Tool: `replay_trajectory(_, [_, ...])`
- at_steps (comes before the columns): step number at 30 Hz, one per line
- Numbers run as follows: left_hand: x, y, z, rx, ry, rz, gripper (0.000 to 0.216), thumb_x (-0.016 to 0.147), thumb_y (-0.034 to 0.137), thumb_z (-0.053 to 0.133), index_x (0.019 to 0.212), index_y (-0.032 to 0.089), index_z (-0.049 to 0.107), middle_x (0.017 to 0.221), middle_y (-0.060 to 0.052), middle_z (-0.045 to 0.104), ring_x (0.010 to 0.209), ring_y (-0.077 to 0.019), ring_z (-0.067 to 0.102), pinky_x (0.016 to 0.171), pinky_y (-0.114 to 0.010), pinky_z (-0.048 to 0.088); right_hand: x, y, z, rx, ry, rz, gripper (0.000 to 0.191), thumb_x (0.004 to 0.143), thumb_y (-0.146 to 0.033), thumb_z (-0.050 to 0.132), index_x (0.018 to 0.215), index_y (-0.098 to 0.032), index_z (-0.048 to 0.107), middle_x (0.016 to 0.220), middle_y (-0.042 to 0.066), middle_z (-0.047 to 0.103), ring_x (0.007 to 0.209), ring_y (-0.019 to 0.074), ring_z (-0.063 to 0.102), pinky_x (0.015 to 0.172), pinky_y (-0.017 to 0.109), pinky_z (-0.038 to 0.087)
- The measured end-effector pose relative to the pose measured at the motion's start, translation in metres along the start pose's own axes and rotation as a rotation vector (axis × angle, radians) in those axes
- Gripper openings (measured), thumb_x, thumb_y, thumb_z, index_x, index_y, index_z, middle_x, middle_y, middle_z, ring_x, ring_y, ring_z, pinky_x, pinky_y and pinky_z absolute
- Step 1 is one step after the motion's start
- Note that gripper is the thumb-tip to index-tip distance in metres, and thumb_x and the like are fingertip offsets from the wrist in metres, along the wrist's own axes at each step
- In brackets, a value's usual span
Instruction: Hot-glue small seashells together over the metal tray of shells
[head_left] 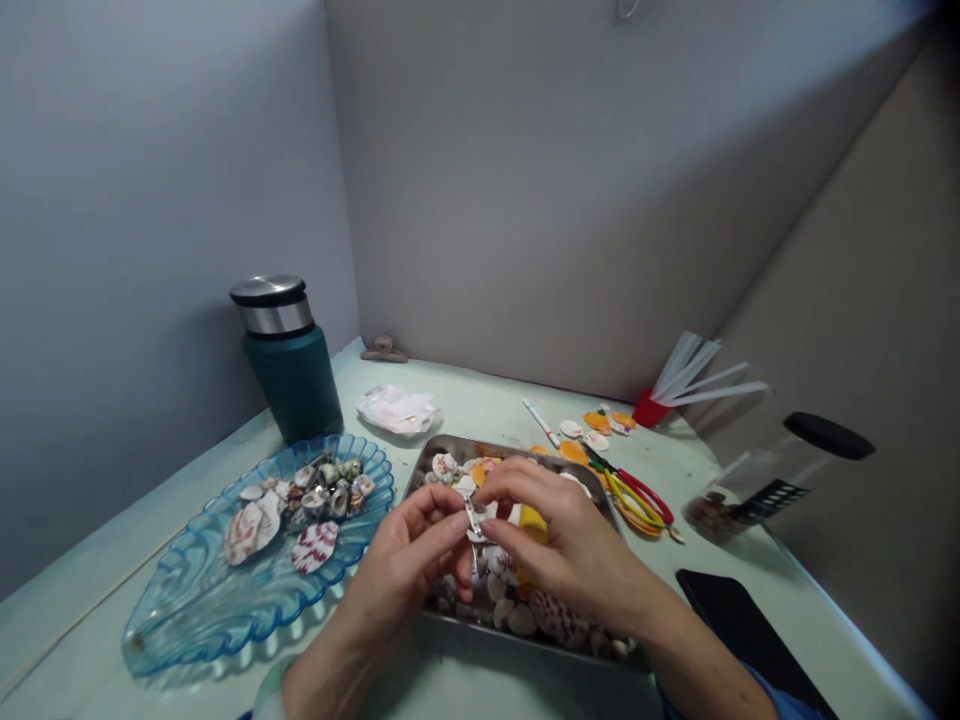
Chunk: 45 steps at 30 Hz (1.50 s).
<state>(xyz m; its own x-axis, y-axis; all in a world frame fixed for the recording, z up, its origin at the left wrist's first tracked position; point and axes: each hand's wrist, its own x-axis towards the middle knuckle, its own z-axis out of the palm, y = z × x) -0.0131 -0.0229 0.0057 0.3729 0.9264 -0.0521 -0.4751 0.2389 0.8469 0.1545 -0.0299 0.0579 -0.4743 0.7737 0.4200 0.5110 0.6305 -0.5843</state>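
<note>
Both hands meet over a metal tray (442, 452) filled with several seashells. My left hand (409, 555) and my right hand (551, 535) pinch together on a small metal clip (474, 518) held between the fingertips. A small white shell seems to sit under the clip, though I cannot make it out clearly. A yellow piece (534, 524) shows behind my right fingers inside the tray.
A blue glass dish (202, 600) with several shells lies at the left. Behind it stands a teal flask (289, 360). Scissors (637, 495), a red cup of white sticks (679, 390), a clear jar (780, 470), a phone (742, 620) and crumpled tissue (397, 410) lie around.
</note>
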Motion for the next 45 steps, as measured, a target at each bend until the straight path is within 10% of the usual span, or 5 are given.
replay_trajectory(45, [0.0011,0.0003,-0.0009,0.177,0.128,0.08,0.016,0.073,0.029,0.071,0.076,0.015,0.064,0.047,0.003,0.057,0.037,-0.0084,0.05,0.041,-0.021,0.043,0.0013,0.0064,-0.0043,0.048,0.009,0.066,0.011,0.09,-0.02,0.054,0.092,-0.023,0.065,0.094,0.002,0.064,0.092,0.017,0.058,0.081,0.032,0.045])
